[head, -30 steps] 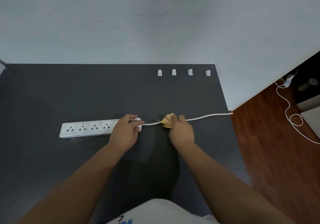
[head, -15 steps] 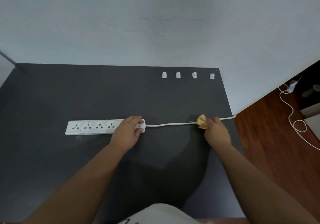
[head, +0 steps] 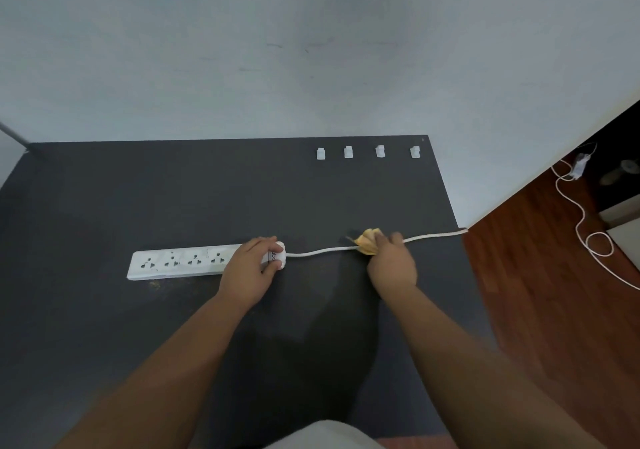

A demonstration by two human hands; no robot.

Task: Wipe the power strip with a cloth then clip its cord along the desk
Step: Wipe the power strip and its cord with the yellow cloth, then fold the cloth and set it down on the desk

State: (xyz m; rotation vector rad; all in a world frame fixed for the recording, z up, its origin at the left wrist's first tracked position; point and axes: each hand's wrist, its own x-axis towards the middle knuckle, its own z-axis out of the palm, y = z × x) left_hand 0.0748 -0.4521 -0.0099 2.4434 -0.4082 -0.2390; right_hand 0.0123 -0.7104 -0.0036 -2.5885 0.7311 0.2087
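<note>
Left hand [head: 250, 273] on power strip [head: 180, 261], right hand [head: 392, 265] pinching cloth [head: 367, 241] around cord [head: 322, 251]

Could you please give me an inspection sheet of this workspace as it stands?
Surface: dark desk, scuff near the strip.
Job's things: white power strip flat; yellow cloth bunched on the cord; four clips at the far edge, empty.
Clutter: nothing seen.
Grippers: left hand pins the strip's end; right hand grips the cloth.
Cables: cord runs off the right edge; another cable on the floor.
Surroundings: pale wall, wood floor.
</note>
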